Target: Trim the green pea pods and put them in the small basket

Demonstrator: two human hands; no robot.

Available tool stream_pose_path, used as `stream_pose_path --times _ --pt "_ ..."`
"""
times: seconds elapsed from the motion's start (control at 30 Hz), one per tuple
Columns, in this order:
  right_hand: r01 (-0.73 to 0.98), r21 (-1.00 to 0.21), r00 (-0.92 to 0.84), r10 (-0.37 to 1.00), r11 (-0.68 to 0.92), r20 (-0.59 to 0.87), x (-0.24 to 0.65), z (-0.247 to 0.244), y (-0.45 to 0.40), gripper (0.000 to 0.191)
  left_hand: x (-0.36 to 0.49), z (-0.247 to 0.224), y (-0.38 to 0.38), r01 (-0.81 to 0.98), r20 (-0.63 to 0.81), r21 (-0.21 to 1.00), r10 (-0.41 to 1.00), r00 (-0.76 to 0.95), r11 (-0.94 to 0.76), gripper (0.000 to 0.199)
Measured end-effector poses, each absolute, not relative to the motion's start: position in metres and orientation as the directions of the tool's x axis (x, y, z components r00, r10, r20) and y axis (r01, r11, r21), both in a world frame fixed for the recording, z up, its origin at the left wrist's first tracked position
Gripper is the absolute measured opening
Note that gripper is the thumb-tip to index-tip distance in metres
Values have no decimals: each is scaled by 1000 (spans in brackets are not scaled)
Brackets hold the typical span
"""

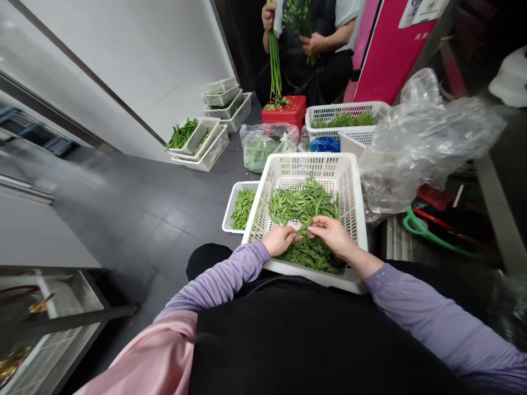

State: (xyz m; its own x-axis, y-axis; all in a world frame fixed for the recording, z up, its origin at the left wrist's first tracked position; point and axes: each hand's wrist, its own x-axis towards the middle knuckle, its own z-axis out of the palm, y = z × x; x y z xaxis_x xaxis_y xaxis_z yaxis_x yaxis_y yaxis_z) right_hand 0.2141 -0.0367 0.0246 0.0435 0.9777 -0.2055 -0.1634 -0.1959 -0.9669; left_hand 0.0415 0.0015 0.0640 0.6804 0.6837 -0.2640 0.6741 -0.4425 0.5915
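A large white slotted basket (pixel 360 219) is in front of me, holding a heap of green pea pods (pixel 302 200) in its far half. At its near side lies a darker pile of thin green trimmings (pixel 308 253). My right hand (pixel 331 235) pinches a pea pod (pixel 304 225) over the basket between thumb and fingers. My left hand (pixel 280 240) is closed at the pod's other end, its fingertips pressed together and partly hidden.
A smaller white basket (pixel 227 219) of pods stands to the left. Beyond are stacked baskets (pixel 209 156), a bagged green vegetable (pixel 263 153) and a red stool (pixel 290 114). Clear plastic bags (pixel 428 137) crowd the right. Opposite, a person (pixel 319 44) holds long green stalks (pixel 275 66).
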Motion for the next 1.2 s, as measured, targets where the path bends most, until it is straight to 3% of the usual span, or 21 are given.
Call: stream_pose_path --times 0.1,0.2,0.27,0.4,0.47,0.53,0.6,0.67,0.77,0.83,0.9,0.97,1.03,1.2 --pt "212 -955 -53 974 -206 -222 220 14 -38 8 35 74 9 681 -269 494 650 711 -541 26" --pt "685 -728 -296 924 28 -242 223 4 -45 13 26 86 18 678 -292 372 613 734 -634 24" --pt "773 -590 -406 896 232 -179 222 7 -49 22 21 93 23 646 -328 312 559 761 -697 23" --pt "786 -475 -341 918 397 203 215 31 -51 34 19 101 22 556 -387 252 445 808 -792 21" --pt "736 -484 -382 881 473 279 210 40 -50 32 24 102 18 518 -354 270 416 838 -812 21" --pt "667 -571 -397 877 479 272 205 41 -50 23 32 100 14 516 -254 296 455 854 -804 21" --pt "604 -720 -252 939 342 235 202 38 -50 17 45 91 12 585 -129 353 581 803 -730 24" --pt "480 -864 0 985 152 174 205 35 -47 15 58 76 11 681 -105 472 731 674 -560 29" --pt "132 -991 339 939 21 65 223 40 -36 14 71 42 9 793 -374 556 777 506 -249 32" --pt "-119 -988 527 850 96 19 244 46 -26 13 70 20 7 874 -564 431 688 456 -225 25" --pt "-276 -942 637 770 191 -30 264 53 -18 14 65 3 7 896 -602 260 665 443 -360 23" --pt "-368 -911 634 767 187 -99 276 57 -13 17 63 -7 10 854 -496 153 708 502 -498 34" --pt "-437 -893 542 824 109 -166 278 58 -12 17 69 -15 17 806 -393 150 713 581 -573 36" --pt "-504 -863 359 898 -45 -256 266 54 -13 7 100 -36 33 802 -484 185 658 578 -568 27"
